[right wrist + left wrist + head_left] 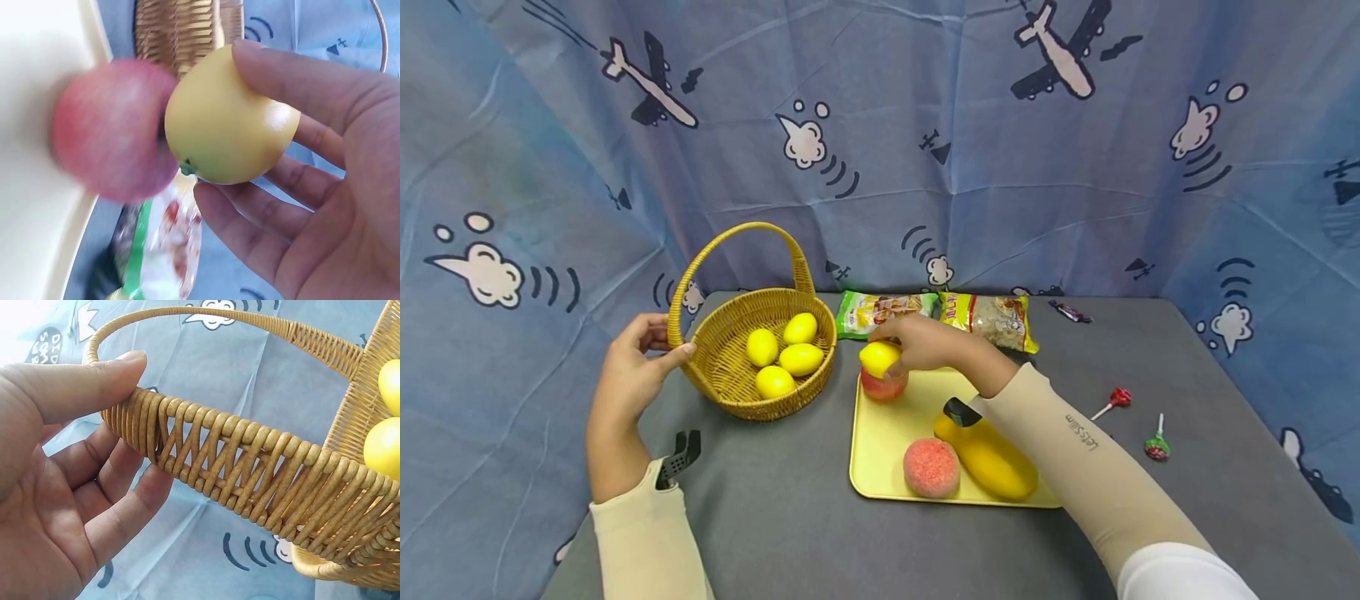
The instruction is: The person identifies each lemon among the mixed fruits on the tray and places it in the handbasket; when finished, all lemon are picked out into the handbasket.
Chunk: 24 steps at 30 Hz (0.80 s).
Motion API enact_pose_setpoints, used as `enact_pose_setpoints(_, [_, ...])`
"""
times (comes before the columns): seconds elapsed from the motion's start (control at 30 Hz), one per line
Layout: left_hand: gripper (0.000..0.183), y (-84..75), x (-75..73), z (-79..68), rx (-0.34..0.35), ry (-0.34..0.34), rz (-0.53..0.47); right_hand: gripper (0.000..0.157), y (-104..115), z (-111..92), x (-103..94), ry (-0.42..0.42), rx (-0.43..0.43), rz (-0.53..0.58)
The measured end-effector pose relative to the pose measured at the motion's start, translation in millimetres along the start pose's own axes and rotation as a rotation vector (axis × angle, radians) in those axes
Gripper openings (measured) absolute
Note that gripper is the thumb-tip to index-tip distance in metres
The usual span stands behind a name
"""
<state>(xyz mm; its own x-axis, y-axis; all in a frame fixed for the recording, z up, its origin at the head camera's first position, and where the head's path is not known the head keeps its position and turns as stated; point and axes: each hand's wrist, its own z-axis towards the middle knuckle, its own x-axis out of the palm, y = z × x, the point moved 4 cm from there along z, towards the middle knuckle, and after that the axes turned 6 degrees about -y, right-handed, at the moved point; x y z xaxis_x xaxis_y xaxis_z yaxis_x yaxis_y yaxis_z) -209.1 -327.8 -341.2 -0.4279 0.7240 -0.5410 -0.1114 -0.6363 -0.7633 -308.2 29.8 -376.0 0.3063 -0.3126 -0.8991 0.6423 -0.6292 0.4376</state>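
My left hand (638, 358) grips the handle of the yellow wicker basket (730, 404) near its base; in the left wrist view, thumb and fingers lie on either side of the woven handle (219, 456). Several lemons (801, 359) lie inside the basket. Above the tray's far left corner, my right hand (917, 342) holds another lemon (878, 358) between thumb and fingers. The right wrist view shows this lemon (228, 119), its green stem end visible, right beside a red apple (115, 131). That apple (883, 386) sits on the pale yellow tray (880, 467), partly covered by the lemon.
A round pink fruit (932, 468) and a long yellow fruit (992, 462) lie on the tray, under my right forearm's reach. Two snack packets (880, 312) stand behind it. Lollipops (1157, 447) and a wrapped candy (1070, 312) lie to the right. A patterned curtain (880, 167) surrounds the table.
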Motion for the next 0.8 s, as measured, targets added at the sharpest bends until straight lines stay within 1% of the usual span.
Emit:
enact_pose_setpoints(0.1, [0.045, 0.7, 0.4, 0.0, 0.001, -0.001, -0.002, 0.055, 11.3, 9.6, 3.1, -0.009, -0.017, 0.002])
enact_pose_setpoints(0.27, [0.043, 1.2, 0.5, 0.6, 0.004, -0.011, -0.012, 0.055, 30.6, 26.4, 10.0, -0.059, -0.089, -0.031])
enact_pose_setpoints(0.4, [0.043, 1.4, 1.0, 0.0, 0.001, -0.010, -0.015, 0.058, 43.4, 36.3, 20.4, -0.058, -0.107, 0.012])
enact_pose_setpoints(0.5, [0.044, 1.7, 1.1, -1.2, 0.002, -0.011, -0.012, 0.061, 49.1, 41.6, 29.8, -0.048, -0.111, 0.030])
enact_pose_setpoints(0.6, [0.044, 1.9, 0.9, -2.3, -0.001, -0.015, -0.012, 0.062, 52.3, 45.3, 37.7, -0.055, -0.128, 0.028])
enact_pose_setpoints(0.7, [0.044, 1.8, 0.6, -2.2, -0.001, -0.020, -0.016, 0.062, 54.8, 46.9, 41.6, -0.077, -0.139, 0.056])
enact_pose_setpoints(0.8, [0.044, 1.4, 0.4, -1.9, -0.001, -0.022, -0.012, 0.062, 56.5, 48.4, 42.6, -0.099, -0.125, 0.089])
